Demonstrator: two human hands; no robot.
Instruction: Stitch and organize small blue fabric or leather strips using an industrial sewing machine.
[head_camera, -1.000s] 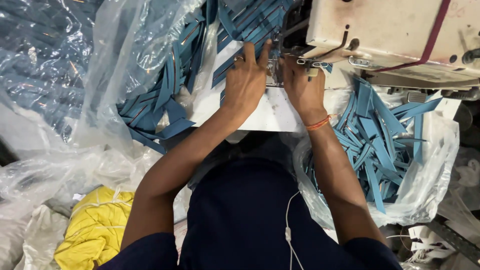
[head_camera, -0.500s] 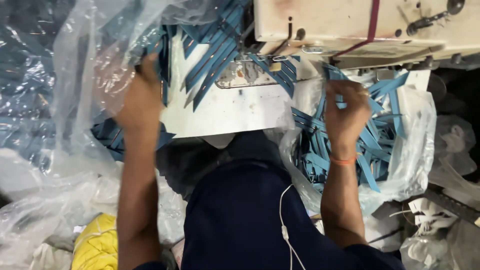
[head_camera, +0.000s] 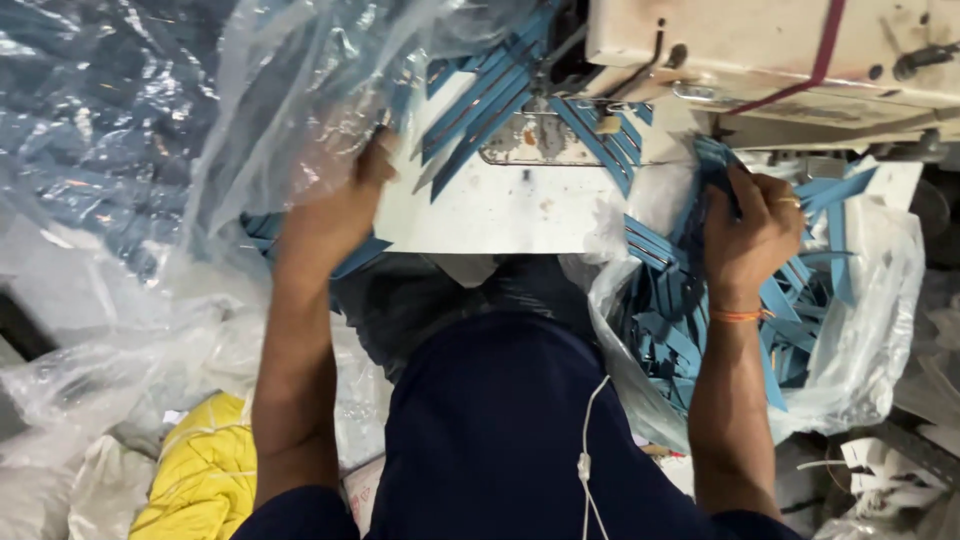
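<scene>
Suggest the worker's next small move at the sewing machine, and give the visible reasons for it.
Probably bring the right hand back to the plate with a strip. It is closed on blue strips at the bag beside the machine, while the left hand is in the strip pile at the table edge, and the spot under the needle looks free.

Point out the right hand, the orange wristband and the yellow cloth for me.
right hand (head_camera: 750, 235), head view, on the back of the hand.
orange wristband (head_camera: 737, 316), head view, mid-band at the wrist.
yellow cloth (head_camera: 200, 470), head view, middle of the bundle.
</scene>
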